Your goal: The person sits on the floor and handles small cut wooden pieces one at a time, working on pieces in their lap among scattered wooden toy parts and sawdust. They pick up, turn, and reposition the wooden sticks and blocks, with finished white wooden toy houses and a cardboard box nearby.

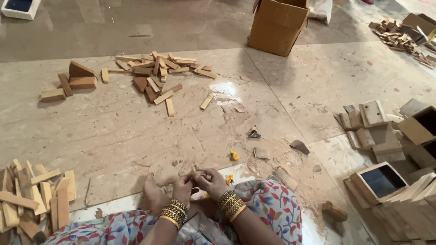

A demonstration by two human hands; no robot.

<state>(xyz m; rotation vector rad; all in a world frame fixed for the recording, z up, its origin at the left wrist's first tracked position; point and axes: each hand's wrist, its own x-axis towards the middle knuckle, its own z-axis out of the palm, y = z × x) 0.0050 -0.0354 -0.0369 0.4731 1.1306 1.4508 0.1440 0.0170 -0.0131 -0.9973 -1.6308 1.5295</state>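
We sit on the marble floor, both hands together just past the knees. Left hand and right hand meet fingertip to fingertip, fingers curled in around a small wooden piece. It is pinched between the two sets of fingers and mostly hidden, so we cannot tell its shape. Bangles sit on both wrists, and a bare foot lies just left of the left fingers.

Risks, as we judge them: the piece is tiny and the grip is fingertip-only, so it could slip down into the sawdust right of the fingers and get lost. Splinters or a nicked fingertip are likely if any blade is in play, though we cannot see one. The foot sits close enough to catch a dropped piece.

Packages: an open brown cardboard box, plain, stands far ahead and right of the fingers. A white plastic sack is behind it. White square boxes with dark blue insides sit far ahead left. Wooden box frames with dark openings are near right. No labels are readable. A scattered stick pile lies ahead, and a stacked slat heap sits left of the fingers
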